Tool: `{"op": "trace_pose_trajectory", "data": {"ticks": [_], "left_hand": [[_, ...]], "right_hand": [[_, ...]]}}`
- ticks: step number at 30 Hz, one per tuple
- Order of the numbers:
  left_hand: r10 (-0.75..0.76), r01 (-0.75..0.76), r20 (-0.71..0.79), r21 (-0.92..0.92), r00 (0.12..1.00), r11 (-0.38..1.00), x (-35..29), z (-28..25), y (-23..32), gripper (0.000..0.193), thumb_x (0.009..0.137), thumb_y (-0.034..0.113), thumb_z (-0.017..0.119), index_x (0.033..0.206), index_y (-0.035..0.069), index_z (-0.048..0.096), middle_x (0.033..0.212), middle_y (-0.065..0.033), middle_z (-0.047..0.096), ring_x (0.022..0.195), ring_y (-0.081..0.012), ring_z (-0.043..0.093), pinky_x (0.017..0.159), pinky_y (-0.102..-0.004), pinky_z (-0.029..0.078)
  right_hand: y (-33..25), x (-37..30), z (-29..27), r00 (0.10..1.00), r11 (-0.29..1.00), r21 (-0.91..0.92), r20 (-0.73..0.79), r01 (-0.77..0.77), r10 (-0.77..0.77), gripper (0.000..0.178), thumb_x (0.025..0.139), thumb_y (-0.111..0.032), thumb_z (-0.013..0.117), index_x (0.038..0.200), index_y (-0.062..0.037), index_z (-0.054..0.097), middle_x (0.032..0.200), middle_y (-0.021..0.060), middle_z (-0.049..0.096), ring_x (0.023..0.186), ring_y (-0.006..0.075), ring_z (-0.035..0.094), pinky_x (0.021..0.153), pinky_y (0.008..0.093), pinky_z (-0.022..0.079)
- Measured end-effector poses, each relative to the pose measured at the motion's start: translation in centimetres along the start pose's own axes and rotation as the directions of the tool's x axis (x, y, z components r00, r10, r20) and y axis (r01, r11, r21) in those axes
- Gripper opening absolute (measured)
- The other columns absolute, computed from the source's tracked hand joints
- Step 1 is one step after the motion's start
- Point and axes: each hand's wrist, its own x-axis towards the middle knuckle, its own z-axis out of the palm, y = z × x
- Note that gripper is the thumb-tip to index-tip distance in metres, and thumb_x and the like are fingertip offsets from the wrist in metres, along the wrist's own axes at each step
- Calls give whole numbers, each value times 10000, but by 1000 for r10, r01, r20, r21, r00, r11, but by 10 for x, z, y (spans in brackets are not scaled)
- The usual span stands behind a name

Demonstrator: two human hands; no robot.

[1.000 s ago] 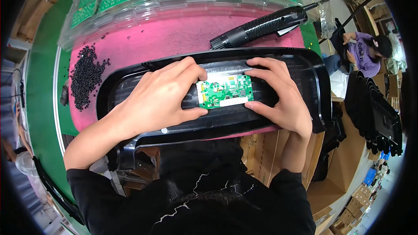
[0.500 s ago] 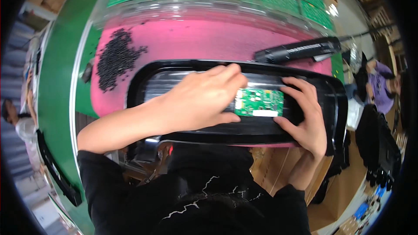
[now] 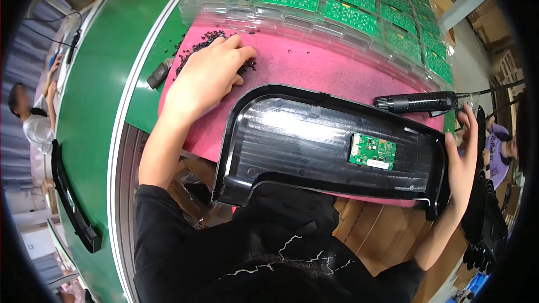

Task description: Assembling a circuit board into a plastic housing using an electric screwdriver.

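Observation:
A black plastic housing (image 3: 292, 151), shaped like a long shallow tray, lies on the pink mat in front of me. In its right half rests a small green circuit board (image 3: 373, 151) with white connectors and a white label. My left hand (image 3: 210, 73) is over the pile of small black screws (image 3: 205, 42), its fingers bent and slightly apart; part of the pile is hidden beneath it. Beyond the housing's right end is my right hand (image 3: 463, 146), thumb and fingers spread, near the tail of a black electric screwdriver (image 3: 418, 102). Nothing shows in its grasp.
Clear plastic trays (image 3: 303, 19) with several green circuit boards stand along the mat's far side. A dark lump (image 3: 159, 74) sits left of the screws. On the green bench at left lies a curved black part (image 3: 73, 202). People are at far left and far right.
Both hands have left the circuit board, which stays in the housing. My left hand moved left and away to the screws; my right hand moved right, off the housing's inside. The view has shifted.

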Motion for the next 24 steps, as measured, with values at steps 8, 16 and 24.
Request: {"op": "trace_pose_trajectory", "data": {"ticks": [8, 16, 24], "left_hand": [[55, -70, -168, -85, 984, 994, 4, 24, -5, 179, 766, 40, 662, 942, 24, 681, 885, -129, 633, 863, -347, 624, 768, -445, 497], [27, -51, -149, -159, 988, 986, 14, 20, -1, 174, 731, 8, 653, 903, -11, 662, 866, -191, 642, 819, -380, 631, 734, -442, 500], [71, -185, -219, -562, 973, 806, 22, -19, 51, 163, 740, -11, 692, 903, -18, 694, 765, -109, 647, 720, -178, 646, 671, -293, 522]], "right_hand": [[12, 69, 19, 990, 973, 185, 2, -139, 141, 347, 931, -134, 632, 1255, -87, 515, 917, 4, 543, 788, 52, 476, 663, 178, 394], [-62, 59, 92, 993, 414, 904, 117, -104, -4, 336, 990, -252, 550, 1225, -34, 445, 1073, 126, 582, 1004, 225, 594, 900, 355, 467], [-95, 37, 72, 996, -83, 995, -66, 62, -52, 469, 959, -506, 484, 1151, -77, 484, 877, 45, 493, 815, 186, 501, 864, 483, 409]]}}
